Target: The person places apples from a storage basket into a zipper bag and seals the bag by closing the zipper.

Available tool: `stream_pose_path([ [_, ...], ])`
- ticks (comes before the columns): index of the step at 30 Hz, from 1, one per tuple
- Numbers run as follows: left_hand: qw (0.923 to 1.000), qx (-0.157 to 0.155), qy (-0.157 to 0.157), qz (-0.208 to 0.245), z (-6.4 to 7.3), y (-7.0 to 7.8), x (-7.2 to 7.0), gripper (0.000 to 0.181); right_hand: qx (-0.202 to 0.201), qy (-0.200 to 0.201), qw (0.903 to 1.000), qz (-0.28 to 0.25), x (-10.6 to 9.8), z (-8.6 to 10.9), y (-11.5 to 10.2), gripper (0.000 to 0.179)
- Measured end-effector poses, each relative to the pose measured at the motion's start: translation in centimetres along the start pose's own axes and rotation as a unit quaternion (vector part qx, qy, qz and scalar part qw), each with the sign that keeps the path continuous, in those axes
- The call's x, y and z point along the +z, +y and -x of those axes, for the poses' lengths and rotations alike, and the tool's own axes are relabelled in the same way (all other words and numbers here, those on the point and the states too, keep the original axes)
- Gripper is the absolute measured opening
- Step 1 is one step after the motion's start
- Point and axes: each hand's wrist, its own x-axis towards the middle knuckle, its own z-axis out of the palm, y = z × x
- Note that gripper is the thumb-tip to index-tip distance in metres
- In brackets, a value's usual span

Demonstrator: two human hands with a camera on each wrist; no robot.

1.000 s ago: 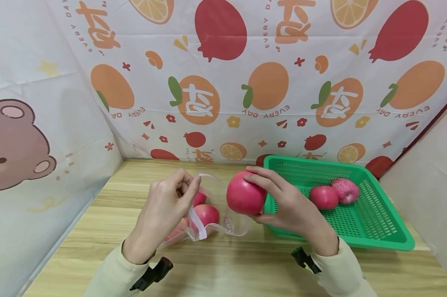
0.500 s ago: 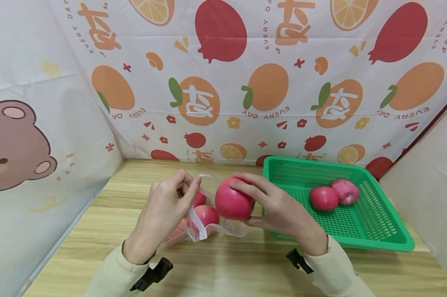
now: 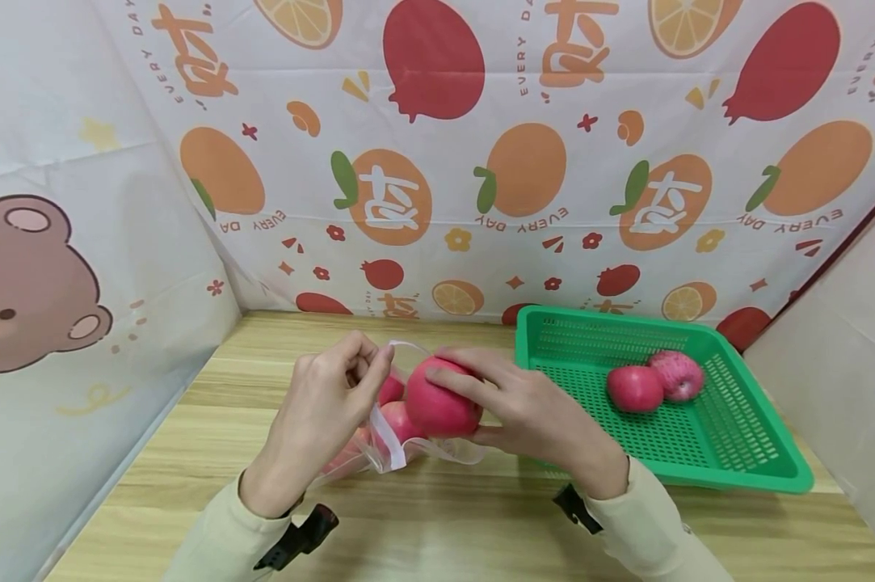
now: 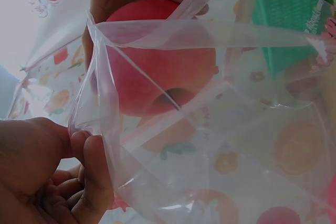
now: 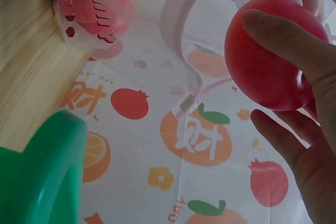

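Observation:
My right hand (image 3: pixel 532 408) holds a red apple (image 3: pixel 440 398) by its side, thumb and fingers spread around it, over the mouth of a clear plastic bag (image 3: pixel 448 449). The bag's pale pink rim is pinched by my left hand (image 3: pixel 328 412), thumb against curled fingers. In the left wrist view the apple (image 4: pixel 157 77) shows through the film beside the pinched edge (image 4: pixel 86 129). Several apples (image 3: pixel 399 420) lie inside the bag, partly hidden behind my left hand and the held apple. In the right wrist view, the bag's rim (image 5: pixel 176 19) hangs in a loop beside the apple (image 5: pixel 268 61).
A green plastic basket (image 3: pixel 767 420) stands on the right of the wooden table (image 3: pixel 437 533). Two apples, one smooth (image 3: pixel 635 388) and one streaked (image 3: pixel 677 375), sit inside it. A fruit-printed cloth (image 3: pixel 452 186) hangs behind the table.
My right hand has carried the apple leftward and slightly down, from beside the basket to over the bag's mouth. My left hand has stayed in place, still pinching the rim.

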Motion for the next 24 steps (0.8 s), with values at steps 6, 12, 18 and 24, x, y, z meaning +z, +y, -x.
stream_pose_path([
  [6,1.0000,-0.001,0.003,0.005,0.0,0.1,-0.1,0.019,-0.021,-0.004,0.9996,0.020,0.6,-0.5,-0.2,0.084],
  [12,1.0000,-0.001,0.003,0.006,0.0,0.1,-0.1,0.018,-0.032,-0.003,0.9989,0.034,0.9,-0.7,-0.3,0.085],
  [18,0.9999,0.007,0.007,0.006,-0.1,0.0,0.0,0.017,-0.041,0.000,0.9977,0.053,1.3,-0.9,-0.3,0.083],
  [24,0.9999,0.008,0.009,0.008,-0.2,0.0,0.0,0.015,-0.048,0.000,0.9964,0.069,1.7,-1.1,-0.4,0.084],
])
